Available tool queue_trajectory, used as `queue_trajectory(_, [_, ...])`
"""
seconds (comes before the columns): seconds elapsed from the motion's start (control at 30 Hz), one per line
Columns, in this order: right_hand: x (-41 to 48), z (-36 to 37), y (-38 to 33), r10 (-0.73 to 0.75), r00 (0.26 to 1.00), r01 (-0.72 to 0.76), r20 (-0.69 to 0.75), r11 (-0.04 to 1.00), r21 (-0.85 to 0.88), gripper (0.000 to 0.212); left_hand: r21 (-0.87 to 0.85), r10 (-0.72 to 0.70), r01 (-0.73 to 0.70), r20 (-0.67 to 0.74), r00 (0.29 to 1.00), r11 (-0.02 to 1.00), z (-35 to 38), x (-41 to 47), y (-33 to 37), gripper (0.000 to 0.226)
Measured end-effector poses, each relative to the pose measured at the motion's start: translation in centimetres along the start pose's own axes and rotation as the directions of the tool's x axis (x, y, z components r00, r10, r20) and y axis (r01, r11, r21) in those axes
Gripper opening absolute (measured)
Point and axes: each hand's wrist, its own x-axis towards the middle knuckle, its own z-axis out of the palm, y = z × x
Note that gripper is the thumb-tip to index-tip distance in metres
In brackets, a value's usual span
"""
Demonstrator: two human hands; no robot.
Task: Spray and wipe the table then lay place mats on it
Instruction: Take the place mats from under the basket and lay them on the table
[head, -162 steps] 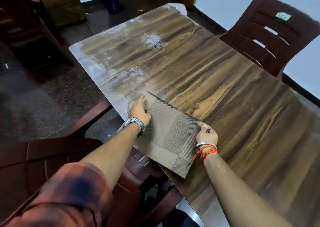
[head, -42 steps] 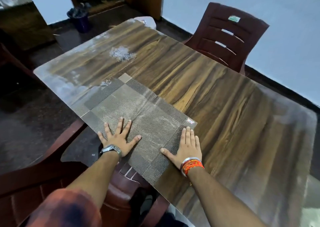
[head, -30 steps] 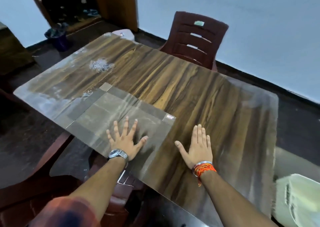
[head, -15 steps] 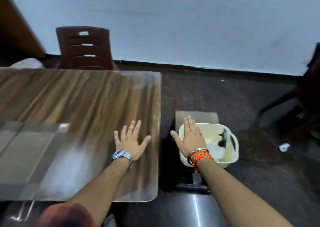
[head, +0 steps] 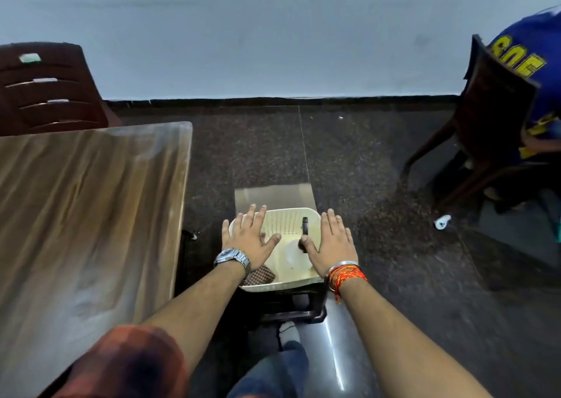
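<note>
We have turned away from the worktop point(head: 91, 215), which now sits at the left of our view with its near end bare; a second ago both our hands were pressing a place mat flat on it, and that mat is now out of sight. Our left hand point(head: 247, 242) and right hand point(head: 331, 245) hover with fingers spread, apart from each other and holding nothing, over a cream plastic basket point(head: 288, 224) standing on a low dark stool point(head: 291, 306) on the floor just beside the worktop. We judge one mat laid and that we are reaching for the next. In the basket, partly under our left wrist, a patch of brown checked weave point(head: 261, 276) shows, possibly another place mat; we cannot tell for sure. A dark spray nozzle point(head: 304, 229) stands between our hands
</note>
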Motion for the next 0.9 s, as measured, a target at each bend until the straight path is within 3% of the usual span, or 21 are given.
queue_trajectory(0.27, [8.4, -1.4, 5.8, -0.037, 0.972, 0.053, 0.232, 0.997, -0.063, 0.074, -0.008, -0.089, 0.090, 0.098, 0.991, 0.996, 2.0, 8.4, 3.9, 0.079])
queue_trajectory(0.4, [13.3, -2.0, 6.7, -0.071, 0.970, 0.087, 0.233, 0.994, -0.062, 0.072, -0.006, -0.146, 0.148, 0.097, 0.984, 0.989, 1.6, 11.3, 4.7, 0.079])
queue_trajectory(0.57, [18.6, -1.2, 5.8, -0.212, 0.925, 0.235, 0.317, 0.971, -0.037, 0.072, -0.059, -0.251, 0.259, 0.119, 0.961, 0.964, 2.1, 13.7, 5.9, 0.078])
queue_trajectory(0.77, [25.8, -0.3, 7.0, -0.421, 0.792, 0.485, 0.443, 0.874, -0.037, 0.073, -0.080, -0.445, 0.460, 0.160, 0.881, 0.884, 4.0, 17.3, 8.3, 0.078])
queue_trajectory(0.9, [31.8, -1.5, 9.7, -0.518, 0.666, 0.607, 0.536, 0.795, 0.014, 0.073, -0.073, -0.606, 0.629, 0.202, 0.769, 0.774, 4.5, 19.3, 10.8, 0.080])
